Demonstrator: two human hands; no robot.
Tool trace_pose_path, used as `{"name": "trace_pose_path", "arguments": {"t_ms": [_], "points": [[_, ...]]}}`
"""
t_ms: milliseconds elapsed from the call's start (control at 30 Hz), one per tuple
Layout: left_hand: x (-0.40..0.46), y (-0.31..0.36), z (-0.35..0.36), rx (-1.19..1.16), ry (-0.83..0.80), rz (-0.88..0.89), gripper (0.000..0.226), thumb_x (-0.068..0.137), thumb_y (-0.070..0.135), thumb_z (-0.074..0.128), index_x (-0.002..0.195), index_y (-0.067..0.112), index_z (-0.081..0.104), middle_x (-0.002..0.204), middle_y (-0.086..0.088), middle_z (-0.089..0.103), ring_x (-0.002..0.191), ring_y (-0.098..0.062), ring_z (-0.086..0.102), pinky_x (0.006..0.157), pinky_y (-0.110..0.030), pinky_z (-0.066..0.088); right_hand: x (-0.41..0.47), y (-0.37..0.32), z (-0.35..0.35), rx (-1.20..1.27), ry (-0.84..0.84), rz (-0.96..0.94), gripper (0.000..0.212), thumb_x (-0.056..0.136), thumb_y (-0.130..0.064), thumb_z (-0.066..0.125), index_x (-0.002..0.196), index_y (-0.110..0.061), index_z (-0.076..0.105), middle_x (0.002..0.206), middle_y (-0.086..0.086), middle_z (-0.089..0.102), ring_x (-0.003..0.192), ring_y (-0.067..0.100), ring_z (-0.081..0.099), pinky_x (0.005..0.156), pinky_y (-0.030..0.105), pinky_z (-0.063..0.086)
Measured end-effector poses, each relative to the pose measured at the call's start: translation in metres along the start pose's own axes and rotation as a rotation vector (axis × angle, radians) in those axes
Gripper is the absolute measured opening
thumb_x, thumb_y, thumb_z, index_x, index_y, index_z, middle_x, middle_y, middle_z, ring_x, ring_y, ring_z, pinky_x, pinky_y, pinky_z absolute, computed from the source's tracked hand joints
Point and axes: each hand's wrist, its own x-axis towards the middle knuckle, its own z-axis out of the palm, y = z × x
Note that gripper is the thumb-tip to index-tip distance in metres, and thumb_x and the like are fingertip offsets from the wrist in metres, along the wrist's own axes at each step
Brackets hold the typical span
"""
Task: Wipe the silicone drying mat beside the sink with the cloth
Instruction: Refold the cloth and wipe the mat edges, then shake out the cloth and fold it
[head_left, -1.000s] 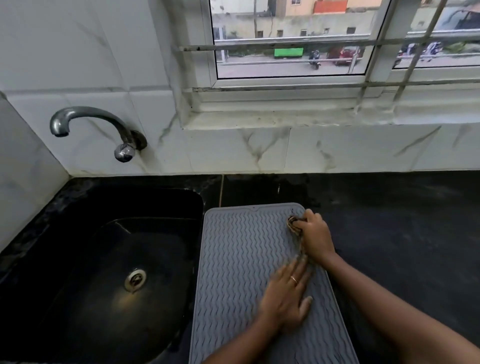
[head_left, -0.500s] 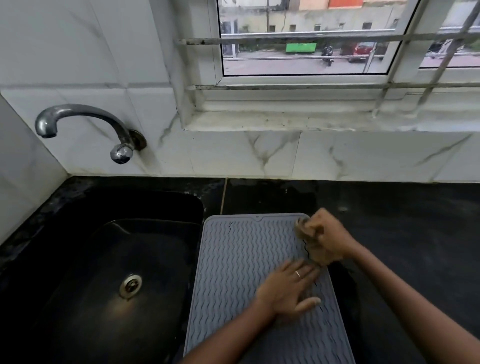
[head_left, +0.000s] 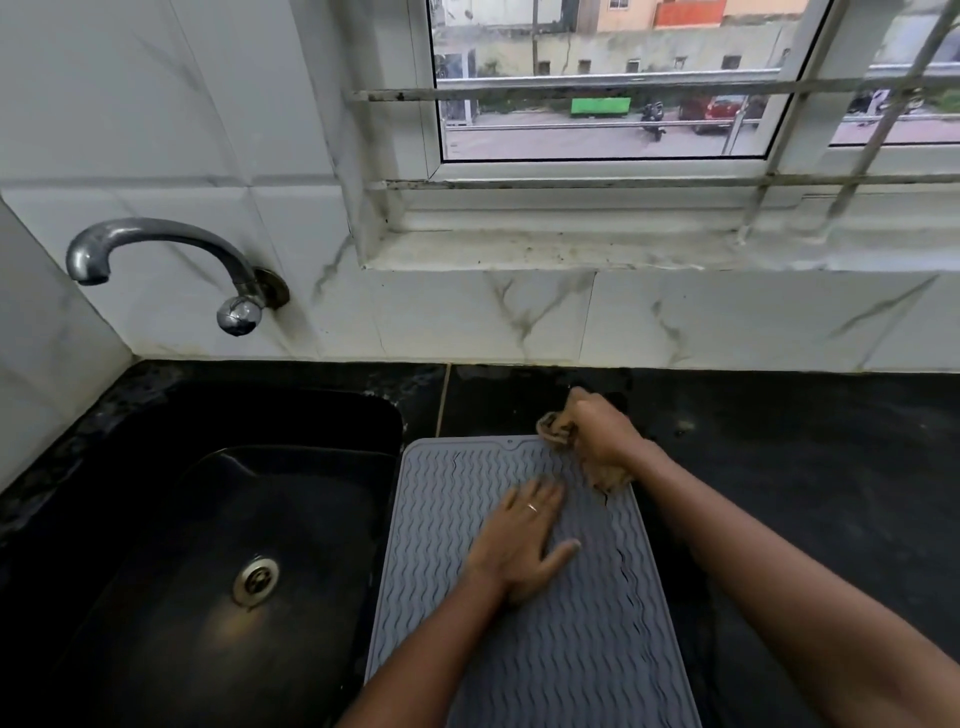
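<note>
A grey silicone drying mat (head_left: 457, 525) with a wavy ribbed pattern lies on the black counter, just right of the sink. My left hand (head_left: 519, 540) presses flat on the mat's middle, fingers spread, a ring on one finger. My right hand (head_left: 597, 426) is closed around a bunched brown cloth (head_left: 553, 428) at the mat's far right corner. Part of the cloth hangs below the hand (head_left: 608, 475) onto the mat's right edge. Most of the cloth is hidden inside the fist.
A black sink (head_left: 208, 545) with a metal drain (head_left: 254, 579) lies left of the mat. A chrome tap (head_left: 171, 260) juts from the tiled wall above it. Black counter (head_left: 805, 467) stretches right. A barred window (head_left: 623, 104) and its sill stand behind.
My right hand with the cloth has slid away from me along the mat's right side to the far corner. My left hand stays pressed on the mat. The camera has shifted slightly.
</note>
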Motion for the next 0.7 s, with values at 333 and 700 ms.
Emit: {"name": "trace_pose_path", "arguments": {"t_ms": [333,700], "points": [[0.002,-0.063,-0.032,0.140,-0.082,-0.228,0.063,0.101,0.047,0.018,0.152,0.022,-0.008,0.162,0.001,-0.005,0.149,-0.018,-0.006,0.122,-0.040,0.001,-0.009,-0.015,0.035,0.101,-0.034,-0.063,0.013,0.088,-0.019,0.059,0.089,-0.020,0.046,0.092,-0.001,0.050,0.081,0.017,0.050,0.063,0.025,0.041],[-0.025,-0.060,-0.072,-0.073,-0.067,-0.278,0.058,0.097,0.043,0.041,0.149,0.023,0.026,0.151,-0.005,0.038,0.138,-0.022,0.036,0.112,-0.039,0.032,0.016,-0.040,-0.025,0.306,-0.260,0.115,0.015,0.087,-0.003,0.057,0.092,-0.016,0.062,0.105,0.010,0.060,0.104,0.028,0.058,0.090,0.039,0.048]]}}
